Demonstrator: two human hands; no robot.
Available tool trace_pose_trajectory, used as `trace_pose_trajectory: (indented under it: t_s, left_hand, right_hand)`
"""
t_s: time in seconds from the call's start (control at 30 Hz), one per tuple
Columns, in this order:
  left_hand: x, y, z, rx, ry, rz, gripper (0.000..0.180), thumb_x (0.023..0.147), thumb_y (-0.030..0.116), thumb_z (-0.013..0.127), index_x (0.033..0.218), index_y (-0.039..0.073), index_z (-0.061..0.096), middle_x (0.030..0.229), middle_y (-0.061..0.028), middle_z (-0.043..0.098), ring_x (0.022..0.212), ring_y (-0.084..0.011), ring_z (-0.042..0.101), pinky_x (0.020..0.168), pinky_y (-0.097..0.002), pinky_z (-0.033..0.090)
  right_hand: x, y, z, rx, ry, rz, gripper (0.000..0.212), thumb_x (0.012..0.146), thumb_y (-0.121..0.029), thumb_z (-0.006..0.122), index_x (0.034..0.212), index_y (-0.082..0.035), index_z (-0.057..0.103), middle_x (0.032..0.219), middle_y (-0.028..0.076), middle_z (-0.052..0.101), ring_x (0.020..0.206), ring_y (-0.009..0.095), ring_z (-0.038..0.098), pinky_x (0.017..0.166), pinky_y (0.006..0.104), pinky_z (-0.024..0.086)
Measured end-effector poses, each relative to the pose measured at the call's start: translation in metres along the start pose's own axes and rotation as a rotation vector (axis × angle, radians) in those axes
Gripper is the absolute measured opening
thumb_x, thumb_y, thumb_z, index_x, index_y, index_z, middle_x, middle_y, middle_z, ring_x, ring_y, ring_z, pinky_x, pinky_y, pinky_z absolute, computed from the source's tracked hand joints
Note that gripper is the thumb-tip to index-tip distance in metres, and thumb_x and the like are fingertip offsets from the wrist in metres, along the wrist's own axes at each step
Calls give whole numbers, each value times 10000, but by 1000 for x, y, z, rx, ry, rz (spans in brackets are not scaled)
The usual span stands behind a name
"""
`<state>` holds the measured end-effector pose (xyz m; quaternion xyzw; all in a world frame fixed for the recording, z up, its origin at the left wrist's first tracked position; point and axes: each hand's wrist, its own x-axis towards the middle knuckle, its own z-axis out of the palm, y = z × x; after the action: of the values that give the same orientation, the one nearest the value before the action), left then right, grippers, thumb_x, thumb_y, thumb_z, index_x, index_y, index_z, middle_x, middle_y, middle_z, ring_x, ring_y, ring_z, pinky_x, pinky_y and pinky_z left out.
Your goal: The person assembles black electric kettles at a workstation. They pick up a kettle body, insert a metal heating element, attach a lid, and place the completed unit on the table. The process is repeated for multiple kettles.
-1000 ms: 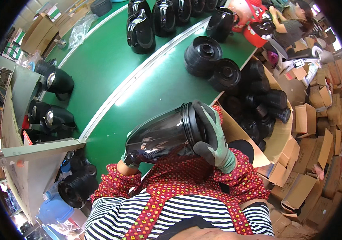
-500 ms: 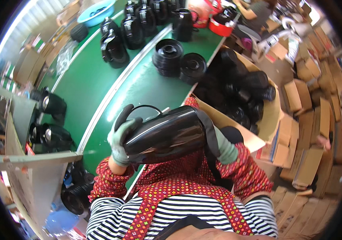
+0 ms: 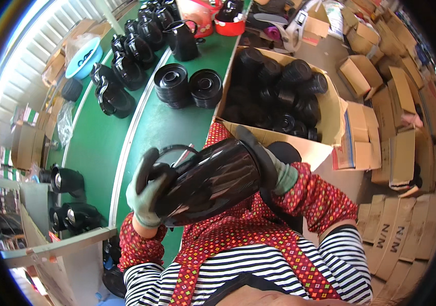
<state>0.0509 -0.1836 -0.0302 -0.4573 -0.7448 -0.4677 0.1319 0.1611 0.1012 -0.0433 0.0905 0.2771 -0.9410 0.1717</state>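
A glossy black jug point(image 3: 218, 178) lies on its side across my lap, its right end tilted up. Its thin curved handle point(image 3: 177, 148) is on the far side. Closed round the jug's left end is my left hand point(image 3: 146, 196), in a pale green glove with dark fingers. My right hand point(image 3: 276, 171), gloved the same way, grips the right end, its dark fingers wrapped over the rim. What the jug's ends look like under the gloves is hidden.
Two stacks of round black parts point(image 3: 171, 84) stand on the green table point(image 3: 149, 122), with several black jugs point(image 3: 139, 48) behind. At right is a carton point(image 3: 330, 120) of black parts. A light blue basin point(image 3: 84, 57) sits far left; a grey rail point(image 3: 62, 249) is near left.
The view has swung, so the table things and carton appear farther left. The jug stays in both hands, its right end tilted up more and its left end lower.
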Motion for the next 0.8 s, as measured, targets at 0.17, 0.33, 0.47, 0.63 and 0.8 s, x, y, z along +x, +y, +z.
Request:
trace_pose_trajectory:
  t_s: [0.17,0.33,0.47,0.63,0.8]
  left_hand:
    - [0,-4,10,-274,-46,-236,640,755,238,947,1239,-82,677,1385,-263,643,1188,-311,689,1037,-424,565]
    - [-5,-7,20,-496,-36,-240,629,780,230,947,1245,-82,658,1368,-252,668,1153,-344,715,1065,-457,552]
    - [21,15,5,26,-23,247,499,775,146,938,1118,-110,681,1346,-374,630,1061,-368,766,868,-396,649]
    - [-2,-9,19,-428,-275,-343,585,804,210,923,1269,-60,692,1368,-227,686,1205,-290,705,1138,-490,516]
    - [27,24,11,-128,-147,51,522,798,190,931,1163,-106,703,1381,-287,653,1142,-370,741,1003,-448,593]
  right_hand:
    - [-6,-8,-3,-177,-165,-215,884,1043,-723,420,1567,-12,458,1553,187,534,1413,302,544,1200,417,418]
    - [-20,15,13,-469,12,-521,839,1078,-588,522,1650,-19,293,1620,164,463,1405,255,540,1204,414,415]
    - [-13,4,-24,-27,-47,-139,930,1039,-647,551,1663,-18,269,1598,158,504,1371,246,578,1184,425,451]
    - [-21,22,-10,-792,46,-807,864,1050,-597,561,1608,31,362,1650,205,412,1492,276,444,1223,411,377]
    - [-38,11,19,-243,159,-354,764,1078,-515,580,1595,16,393,1648,210,416,1467,280,488,1208,395,406]
